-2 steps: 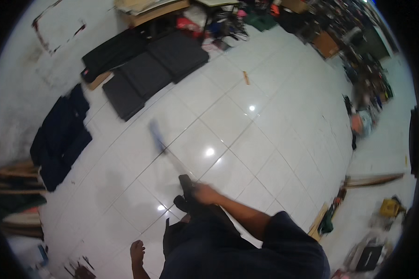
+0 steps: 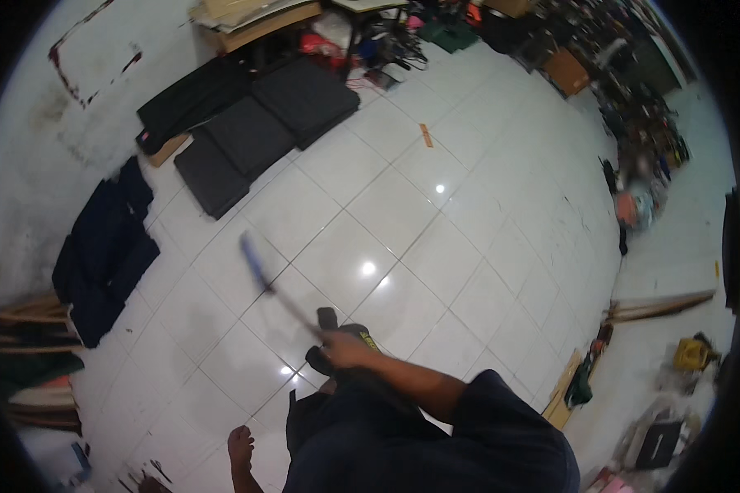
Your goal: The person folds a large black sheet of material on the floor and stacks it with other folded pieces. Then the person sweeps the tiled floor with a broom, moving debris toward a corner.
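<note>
My right hand (image 2: 347, 349) is closed round the thin handle of a broom (image 2: 259, 267), just above my shoes. The broom's narrow blue head, blurred by motion, points ahead and left over the white tiled floor (image 2: 378, 304). Down at my left side hangs my left hand (image 2: 240, 448), its fingers loosely curled and apart with nothing in them. Dark shoes (image 2: 327, 319) show partly beneath my right forearm.
Folded dark grey cloth stacks (image 2: 247, 135) lie at the far left, with navy cloth (image 2: 107, 246) nearer along the wall. A small orange strip (image 2: 426, 135) lies on the floor ahead. Clutter and a cardboard box (image 2: 566, 72) line the far right; wooden strips (image 2: 662, 306) lie at right.
My right hand has swung left with the broom, and the broom's blue head has moved left and slightly nearer. My left hand has hardly moved.
</note>
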`<state>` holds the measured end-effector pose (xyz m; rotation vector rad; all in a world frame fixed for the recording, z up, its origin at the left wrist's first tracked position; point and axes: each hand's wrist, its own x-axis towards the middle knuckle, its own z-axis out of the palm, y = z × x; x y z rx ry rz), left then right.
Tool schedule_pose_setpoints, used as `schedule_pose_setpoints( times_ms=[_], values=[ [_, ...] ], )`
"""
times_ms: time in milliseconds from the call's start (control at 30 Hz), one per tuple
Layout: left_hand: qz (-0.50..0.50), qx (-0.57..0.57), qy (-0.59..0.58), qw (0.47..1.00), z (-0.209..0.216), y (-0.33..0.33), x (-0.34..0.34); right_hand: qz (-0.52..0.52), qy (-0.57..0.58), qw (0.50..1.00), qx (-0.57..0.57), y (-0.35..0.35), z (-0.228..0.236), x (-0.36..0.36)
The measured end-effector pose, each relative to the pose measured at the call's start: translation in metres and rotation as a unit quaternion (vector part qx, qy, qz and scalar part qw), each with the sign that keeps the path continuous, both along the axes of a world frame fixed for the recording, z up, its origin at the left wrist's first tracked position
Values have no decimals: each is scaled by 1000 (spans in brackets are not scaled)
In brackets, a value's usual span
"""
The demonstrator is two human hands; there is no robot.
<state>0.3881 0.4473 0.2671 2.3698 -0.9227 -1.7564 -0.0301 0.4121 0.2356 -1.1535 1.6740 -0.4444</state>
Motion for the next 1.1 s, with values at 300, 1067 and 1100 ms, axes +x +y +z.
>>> schedule_pose_setpoints(
  times_ms=[300, 1067, 1100],
  values=[
    [-8, -40, -64, 997, 16, 22, 17, 116, -43, 992, 34, 10, -108, 101],
    [-245, -88, 13, 965, 5, 89, -371, 115, -98, 984, 98, 222, -48, -255],
    [-212, -127, 17, 969, 24, 74, -397, 153, -71, 980, 109, 226, -61, -257]
  ],
)
